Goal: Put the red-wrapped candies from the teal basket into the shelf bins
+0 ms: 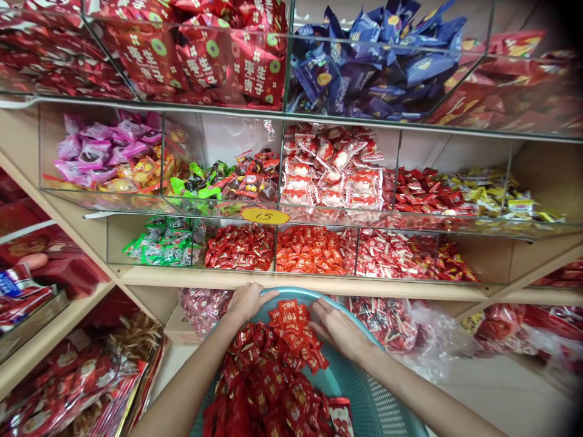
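Note:
A large teal plastic basket (380,388) stands below the shelves, its far rim close to the wooden shelf edge. Inside lies a heap of dark red wrapped candies (268,388), with brighter orange-red candy packets (291,325) on top near the far side. My left hand (246,301) grips the basket's far rim on the left, thumb along the rim. My right hand (336,326) is inside the rim on the right, fingers apart, beside the orange-red packets and touching or nearly touching them; nothing is held in it.
Clear-fronted bins hold orange-red candies (311,250), dark red candies (240,247) and white-and-red packets (334,170). A yellow price tag (265,214) reads 15. Bagged candies (387,318) lie under the bottom shelf. Red packages (68,388) fill the lower left.

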Motion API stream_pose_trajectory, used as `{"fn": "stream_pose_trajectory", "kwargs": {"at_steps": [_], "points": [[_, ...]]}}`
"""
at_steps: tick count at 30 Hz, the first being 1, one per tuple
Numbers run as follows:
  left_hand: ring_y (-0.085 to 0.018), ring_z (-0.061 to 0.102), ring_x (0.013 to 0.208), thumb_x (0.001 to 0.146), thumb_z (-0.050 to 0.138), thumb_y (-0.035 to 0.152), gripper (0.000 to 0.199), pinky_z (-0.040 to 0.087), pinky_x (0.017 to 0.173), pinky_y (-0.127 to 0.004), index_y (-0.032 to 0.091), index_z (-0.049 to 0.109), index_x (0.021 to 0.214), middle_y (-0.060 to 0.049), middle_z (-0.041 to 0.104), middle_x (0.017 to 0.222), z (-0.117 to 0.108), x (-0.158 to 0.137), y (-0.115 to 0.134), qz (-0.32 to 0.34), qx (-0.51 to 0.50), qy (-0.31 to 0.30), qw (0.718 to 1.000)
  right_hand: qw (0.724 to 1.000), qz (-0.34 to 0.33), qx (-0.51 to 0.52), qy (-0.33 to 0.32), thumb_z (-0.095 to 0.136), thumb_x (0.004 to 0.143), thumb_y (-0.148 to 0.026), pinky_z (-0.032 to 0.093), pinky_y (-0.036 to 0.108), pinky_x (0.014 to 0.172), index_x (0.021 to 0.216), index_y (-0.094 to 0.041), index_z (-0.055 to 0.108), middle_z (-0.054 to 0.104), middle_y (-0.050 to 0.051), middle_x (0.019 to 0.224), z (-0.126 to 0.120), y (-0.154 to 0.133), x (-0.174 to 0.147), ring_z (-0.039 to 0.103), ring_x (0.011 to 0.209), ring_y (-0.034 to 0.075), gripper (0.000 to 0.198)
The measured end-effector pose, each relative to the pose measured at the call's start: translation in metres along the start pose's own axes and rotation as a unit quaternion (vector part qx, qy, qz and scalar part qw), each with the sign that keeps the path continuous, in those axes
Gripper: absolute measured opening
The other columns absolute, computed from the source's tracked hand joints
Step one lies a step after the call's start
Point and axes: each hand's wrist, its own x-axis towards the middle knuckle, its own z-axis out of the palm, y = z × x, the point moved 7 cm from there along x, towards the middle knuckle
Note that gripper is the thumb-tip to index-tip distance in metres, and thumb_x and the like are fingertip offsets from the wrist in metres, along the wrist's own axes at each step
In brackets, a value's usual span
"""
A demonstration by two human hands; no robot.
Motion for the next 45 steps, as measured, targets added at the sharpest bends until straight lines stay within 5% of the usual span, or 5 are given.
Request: {"fn": "stream_pose_trajectory", "kwargs": {"at_steps": [8, 17, 26, 33, 45], "points": [[-0.027, 0.06, 0.079, 0.075, 0.024, 0.074, 0.069, 0.038, 0.064, -0.03, 0.017, 0.063, 0.072, -0.013, 0.064, 0.079, 0.0, -0.001, -0.001, -0.01, 0.009, -0.004, 1.0, 0.977, 0.009, -0.183, 0.106, 0.042, 0.088, -0.023, 0.039, 0.027, 0.068, 0.095, -0.02, 0.055, 0.059, 0.007, 0.092, -0.072, -0.003, 0.07, 0.057, 0.078, 0.018, 0.015], [-0.027, 0.06, 0.077, 0.072, 0.017, 0.079, 0.075, 0.038, 0.064, -0.031, 0.018, 0.062, 0.07, -0.011, 0.064, 0.076, 0.001, 0.001, -0.004, 0.011, 0.006, 0.012, 1.0, 0.969, 0.063, -0.225, 0.081, 0.051, 0.076, -0.011, 0.034, 0.025, 0.059, 0.078, -0.018, 0.06, 0.062, 0.01, 0.091, -0.061, 0.019, 0.115, 0.059, 0.074, 0.017, 0.012], [-0.029, 0.06, 0.081, 0.073, 0.018, 0.077, 0.074, 0.039, 0.065, -0.033, 0.018, 0.063, 0.075, -0.013, 0.064, 0.08, 0.003, 0.001, -0.004, 0.004, 0.011, 0.007, 1.0, 0.992, 0.011, 0.021, 0.128, 0.048, 0.074, -0.018, 0.04, 0.022, 0.062, 0.067, -0.019, 0.05, 0.061, 0.0, 0.069, -0.075, 0.012, 0.091, 0.054, 0.061, 0.011, 0.008], [-0.029, 0.061, 0.082, 0.075, 0.023, 0.075, 0.07, 0.038, 0.065, -0.032, 0.018, 0.064, 0.074, -0.013, 0.065, 0.081, 0.0, -0.001, -0.002, -0.003, 0.015, 0.007, 1.0, 0.908, 0.136, 0.38, 0.111, 0.059, 0.064, -0.025, 0.038, 0.02, 0.049, 0.065, -0.018, 0.054, 0.059, -0.004, 0.051, -0.06, 0.017, 0.055, 0.049, 0.046, 0.008, 0.009], [-0.025, 0.06, 0.074, 0.075, 0.027, 0.074, 0.066, 0.033, 0.058, -0.027, 0.018, 0.06, 0.066, -0.01, 0.064, 0.073, -0.004, -0.002, 0.001, -0.005, -0.006, -0.002, 1.0, 0.93, 0.173, 0.324, -0.001, 0.057, 0.066, -0.03, 0.031, 0.015, 0.032, 0.07, -0.019, 0.045, 0.053, -0.009, 0.05, -0.008, 0.035, 0.013, 0.058, 0.039, 0.01, 0.017]]}}
